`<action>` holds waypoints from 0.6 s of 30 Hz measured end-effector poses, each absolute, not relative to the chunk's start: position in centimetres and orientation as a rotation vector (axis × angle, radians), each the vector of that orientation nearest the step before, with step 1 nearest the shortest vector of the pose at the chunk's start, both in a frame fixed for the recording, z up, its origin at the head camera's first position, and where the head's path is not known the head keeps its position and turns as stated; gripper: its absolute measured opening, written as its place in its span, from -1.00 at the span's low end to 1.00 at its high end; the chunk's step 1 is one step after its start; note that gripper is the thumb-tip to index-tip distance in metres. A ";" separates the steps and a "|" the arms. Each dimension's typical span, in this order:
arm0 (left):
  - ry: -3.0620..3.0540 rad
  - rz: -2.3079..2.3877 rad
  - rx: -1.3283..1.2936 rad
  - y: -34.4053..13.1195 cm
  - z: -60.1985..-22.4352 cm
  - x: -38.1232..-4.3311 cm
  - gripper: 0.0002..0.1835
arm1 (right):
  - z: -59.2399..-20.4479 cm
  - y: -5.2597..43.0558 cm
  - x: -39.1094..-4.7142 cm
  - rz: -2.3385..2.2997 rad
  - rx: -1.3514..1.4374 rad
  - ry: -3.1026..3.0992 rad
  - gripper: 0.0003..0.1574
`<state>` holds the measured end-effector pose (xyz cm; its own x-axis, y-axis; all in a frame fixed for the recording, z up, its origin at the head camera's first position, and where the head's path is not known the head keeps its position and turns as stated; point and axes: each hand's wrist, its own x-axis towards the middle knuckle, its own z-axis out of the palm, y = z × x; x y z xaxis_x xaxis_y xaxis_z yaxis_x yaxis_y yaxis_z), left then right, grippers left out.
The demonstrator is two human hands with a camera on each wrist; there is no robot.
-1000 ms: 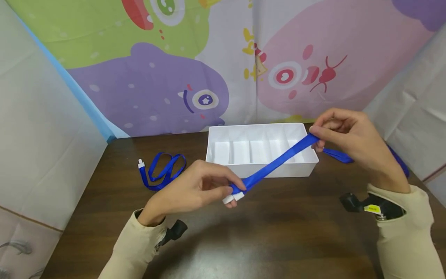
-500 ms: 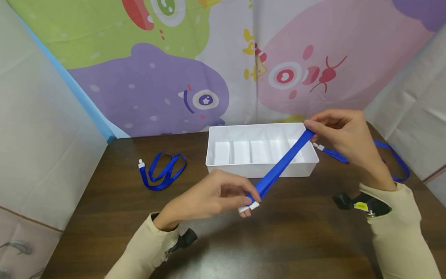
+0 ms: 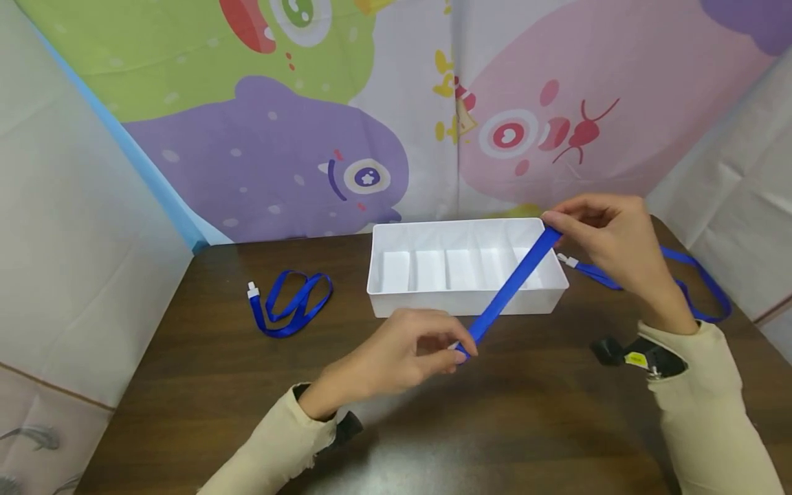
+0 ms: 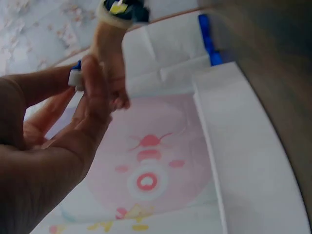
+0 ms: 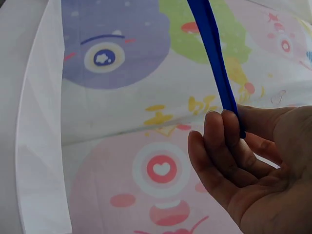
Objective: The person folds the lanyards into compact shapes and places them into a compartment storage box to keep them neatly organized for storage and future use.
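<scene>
A blue lanyard (image 3: 510, 287) is stretched slantwise between both hands, in front of a white box. My left hand (image 3: 402, 354) pinches its near, lower end between thumb and fingers. In the left wrist view a white clip (image 4: 75, 79) pokes out at those fingertips; the head view mostly hides it. My right hand (image 3: 612, 237) pinches the far, upper end over the box's right end. The right wrist view shows the folded blue strap (image 5: 218, 63) running up from thumb and fingertips. Behind the strap, the white box (image 3: 464, 302) has its several compartments bare.
Another blue lanyard with a white clip (image 3: 291, 320) lies loosely looped on the brown table (image 3: 204, 385), left of the box. A further blue lanyard (image 3: 705, 282) lies at the right, partly behind the right wrist. A cartoon-printed cloth (image 3: 309, 158) hangs behind the table.
My left hand has moved right and a little toward me, and the lanyard slants more steeply. The white clip at its lower end has turned mostly out of sight. My right hand has shifted slightly left.
</scene>
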<state>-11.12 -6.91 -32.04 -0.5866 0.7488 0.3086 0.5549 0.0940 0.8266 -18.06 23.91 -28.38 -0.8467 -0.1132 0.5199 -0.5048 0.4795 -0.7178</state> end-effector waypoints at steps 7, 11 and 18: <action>2.125 1.524 1.272 -5.5 -33.1 -10.7 -0.89 | -27.4 23.5 -17.5 1.267 0.543 -2.279 -0.84; 2.023 1.549 1.213 -5.3 -33.6 -10.7 -0.87 | -27.3 23.1 -17.2 1.172 0.548 -2.278 -0.86; 1.934 1.558 1.132 -4.7 -34.5 -10.7 -0.84 | -28.3 23.1 -17.9 1.034 0.549 -2.245 -0.82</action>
